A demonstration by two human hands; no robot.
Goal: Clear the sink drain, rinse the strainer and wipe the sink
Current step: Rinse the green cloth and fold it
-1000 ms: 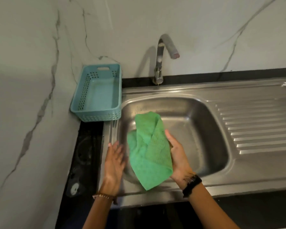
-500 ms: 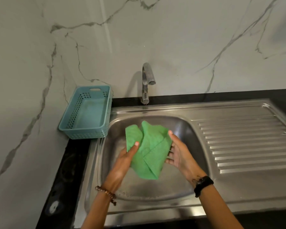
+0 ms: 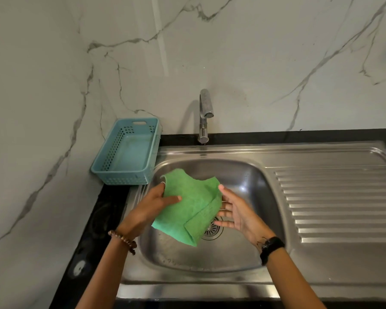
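A green cloth [image 3: 191, 205], partly folded, hangs above the steel sink basin [image 3: 250, 190]. My left hand [image 3: 153, 205] pinches its left edge with the thumb on top. On the right, my right hand [image 3: 236, 214] touches the cloth's right edge with fingers spread behind and under it. The drain strainer [image 3: 213, 230] shows in the basin floor, half hidden by the cloth. Water drops lie on the basin floor.
A light blue plastic basket [image 3: 129, 150] stands empty at the sink's back left corner. The steel tap [image 3: 204, 114] rises behind the basin, with no water running. A ribbed draining board [image 3: 339, 197] lies to the right. Marble walls close off the back and left.
My left hand has taken hold of the cloth's left edge, and the cloth is spread wider between both hands. The view has tilted up, so the drain strainer now shows.
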